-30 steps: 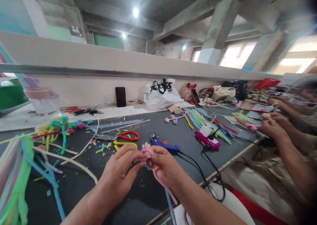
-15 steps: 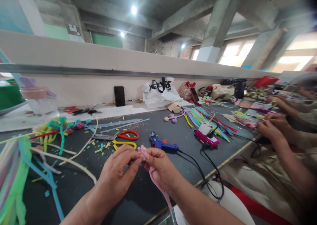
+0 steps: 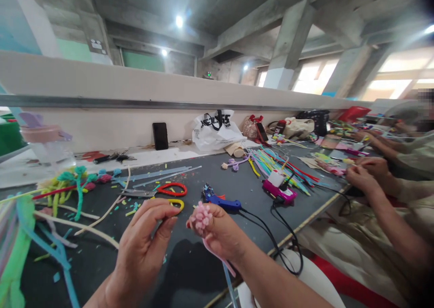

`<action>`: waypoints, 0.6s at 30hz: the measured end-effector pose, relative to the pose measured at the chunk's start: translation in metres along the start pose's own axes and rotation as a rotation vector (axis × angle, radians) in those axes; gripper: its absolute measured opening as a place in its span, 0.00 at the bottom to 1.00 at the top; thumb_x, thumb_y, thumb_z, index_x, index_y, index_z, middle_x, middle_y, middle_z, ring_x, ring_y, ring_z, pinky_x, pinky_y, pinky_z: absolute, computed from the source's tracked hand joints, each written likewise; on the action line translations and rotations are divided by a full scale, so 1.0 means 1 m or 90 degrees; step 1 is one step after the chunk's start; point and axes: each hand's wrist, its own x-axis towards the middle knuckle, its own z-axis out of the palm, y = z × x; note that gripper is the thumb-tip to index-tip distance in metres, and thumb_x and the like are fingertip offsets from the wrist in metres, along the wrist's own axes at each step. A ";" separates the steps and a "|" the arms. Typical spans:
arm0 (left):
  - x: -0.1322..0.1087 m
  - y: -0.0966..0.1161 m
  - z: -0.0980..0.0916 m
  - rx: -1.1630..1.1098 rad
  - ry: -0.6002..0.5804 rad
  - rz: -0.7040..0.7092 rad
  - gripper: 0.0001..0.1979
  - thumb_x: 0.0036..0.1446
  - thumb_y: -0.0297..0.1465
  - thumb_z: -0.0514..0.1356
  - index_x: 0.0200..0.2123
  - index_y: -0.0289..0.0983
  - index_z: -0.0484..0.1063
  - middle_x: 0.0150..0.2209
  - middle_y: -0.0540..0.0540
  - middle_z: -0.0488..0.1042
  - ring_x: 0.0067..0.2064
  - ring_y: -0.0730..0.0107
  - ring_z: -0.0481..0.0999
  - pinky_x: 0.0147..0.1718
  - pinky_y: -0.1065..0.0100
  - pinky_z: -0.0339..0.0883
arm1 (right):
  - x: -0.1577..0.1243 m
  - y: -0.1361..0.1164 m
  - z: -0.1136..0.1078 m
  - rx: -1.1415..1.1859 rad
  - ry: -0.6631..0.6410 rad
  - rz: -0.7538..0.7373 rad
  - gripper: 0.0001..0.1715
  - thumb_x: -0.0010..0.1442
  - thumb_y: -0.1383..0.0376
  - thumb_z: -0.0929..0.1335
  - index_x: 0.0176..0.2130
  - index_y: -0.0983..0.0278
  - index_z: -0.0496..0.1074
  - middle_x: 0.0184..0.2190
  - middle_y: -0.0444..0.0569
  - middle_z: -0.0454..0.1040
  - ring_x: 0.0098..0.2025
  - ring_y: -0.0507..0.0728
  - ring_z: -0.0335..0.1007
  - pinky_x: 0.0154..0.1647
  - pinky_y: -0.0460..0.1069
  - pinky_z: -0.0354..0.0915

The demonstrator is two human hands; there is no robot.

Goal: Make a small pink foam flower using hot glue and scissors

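Observation:
A cluster of small pink loops, a pipe-cleaner flower (image 3: pixel 202 217), is pinched in my right hand (image 3: pixel 222 235), its long pink stem hanging below the palm. My left hand (image 3: pixel 144 242) has come away from it, fingers curved, with a small gap between thumb and forefinger and nothing visible between them. Just beyond my left hand lie scissors (image 3: pixel 174 189) with one red and one yellow handle loop, the yellow one partly behind my fingers. A blue glue gun (image 3: pixel 225 203) rests on the dark table behind my right hand, its black cord running off to the right.
Colourful pipe-cleaner stems (image 3: pixel 281 163) are heaped at the right, beside a magenta power box (image 3: pixel 280 193). Green and blue strips (image 3: pixel 25 249) cover the left side. Along the back stand a phone (image 3: pixel 160 136) and a white bag (image 3: pixel 217 129). A co-worker's hands (image 3: pixel 364 175) are at far right.
My left hand has let go of the pink flower and drawn back left. My right hand has turned the flower so its looped head faces me. The view has shifted slightly.

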 end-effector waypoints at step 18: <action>0.008 0.007 0.005 -0.165 -0.155 -0.028 0.06 0.52 0.22 0.60 0.32 0.39 0.72 0.30 0.50 0.75 0.34 0.74 0.74 0.33 0.74 0.68 | 0.000 -0.005 -0.011 -0.122 -0.097 0.051 0.14 0.40 0.61 0.77 0.24 0.68 0.76 0.19 0.43 0.73 0.21 0.46 0.67 0.27 0.42 0.63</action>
